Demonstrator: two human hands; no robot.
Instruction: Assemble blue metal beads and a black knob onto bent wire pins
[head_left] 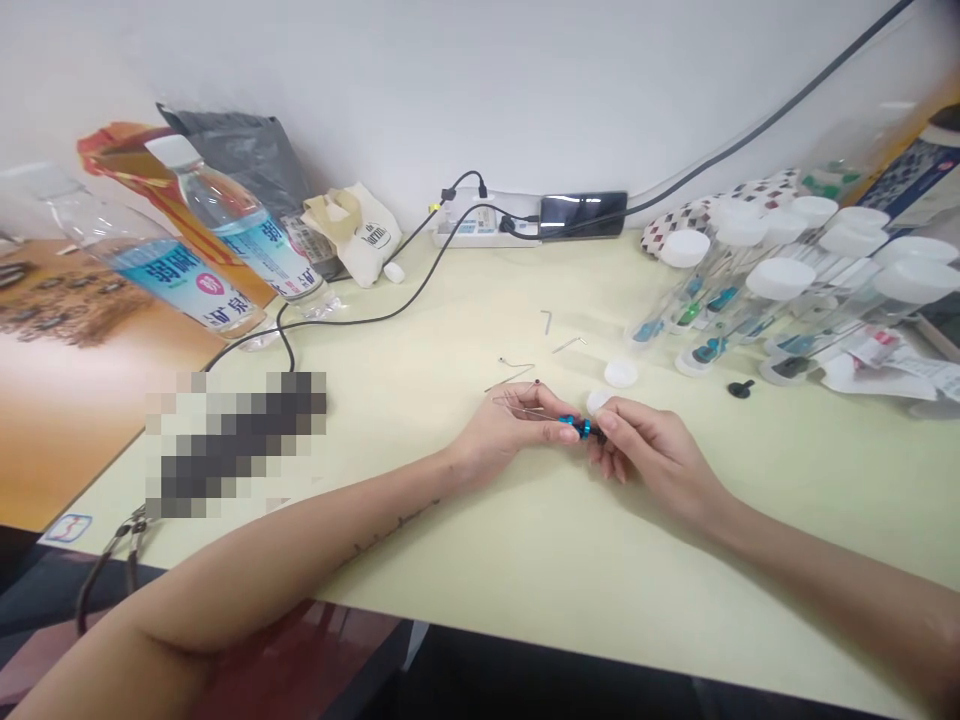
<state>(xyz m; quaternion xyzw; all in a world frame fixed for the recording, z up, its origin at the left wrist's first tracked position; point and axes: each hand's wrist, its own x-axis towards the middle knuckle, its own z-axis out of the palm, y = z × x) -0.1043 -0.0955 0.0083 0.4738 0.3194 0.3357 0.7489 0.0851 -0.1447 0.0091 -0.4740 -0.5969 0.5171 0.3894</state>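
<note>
Head view: the left fingers (562, 430) and right fingers (606, 422) are closed, pinching a small blue-and-black rod (579, 428) from either end, its long axis lying across between them, neither hand nearer. Fine wire (521, 405) trails from the left fingers toward 10 o'clock. A white cap (620, 373) sits at 1 o'clock from the right fingers; capped clear tubes (780, 280) lie farther out at 2 o'clock.
</note>
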